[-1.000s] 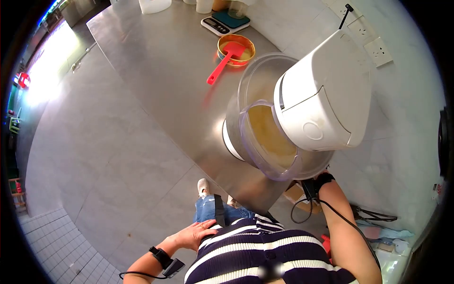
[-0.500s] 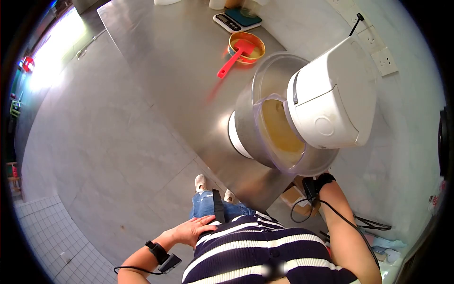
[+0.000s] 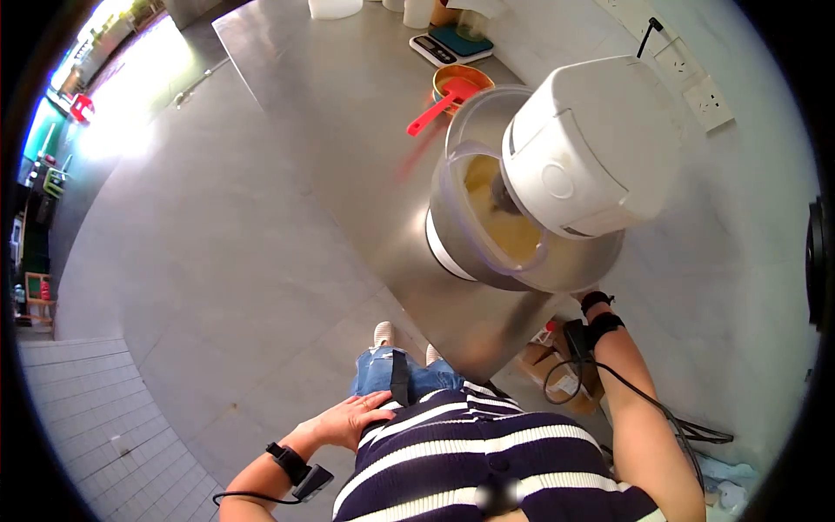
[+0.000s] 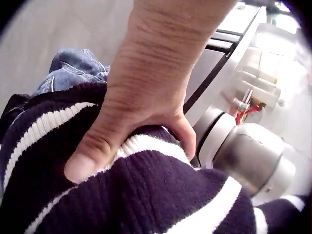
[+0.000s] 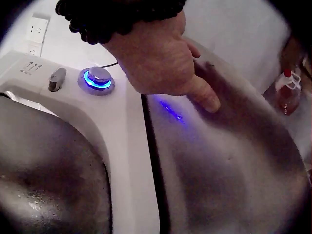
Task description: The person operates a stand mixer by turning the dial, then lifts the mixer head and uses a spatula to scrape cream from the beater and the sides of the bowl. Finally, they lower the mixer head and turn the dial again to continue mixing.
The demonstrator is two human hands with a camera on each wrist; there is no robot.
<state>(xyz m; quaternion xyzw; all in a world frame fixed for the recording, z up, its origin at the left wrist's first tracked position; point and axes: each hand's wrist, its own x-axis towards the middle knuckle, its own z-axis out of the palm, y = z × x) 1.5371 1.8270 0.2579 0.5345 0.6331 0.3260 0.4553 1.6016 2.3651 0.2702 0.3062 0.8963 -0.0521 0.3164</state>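
Note:
My left hand [image 3: 344, 424] rests on the waist of the striped top [image 4: 141, 185], its thumb and fingers spread over the cloth. Beside the stand mixer's white base [image 5: 129, 180], my right hand [image 5: 158, 61] rests on the steel tabletop with the thumb stretched out. A knob [image 5: 99, 75] ringed in blue light and a small grey lever [image 5: 57, 79] sit on that base, left of the hand. From the head view, the white mixer head [image 3: 574, 148] hangs over a steel bowl [image 3: 454, 230] with a clear guard. Yellowish mixture [image 3: 515, 237] and a dark beater show inside.
A red spatula [image 3: 428, 117] lies across a small orange-rimmed pot [image 3: 442, 80] on the steel table [image 3: 348, 130]. Behind it stands a kitchen scale [image 3: 428, 50]. Wall sockets [image 3: 709, 103] are at the right. A cardboard box [image 3: 570, 378] sits below the table edge.
The head view has shifted, and the dark beater now shows at a different spot in the bowl. My left hand stays on the waist; the right arm remains beside the mixer.

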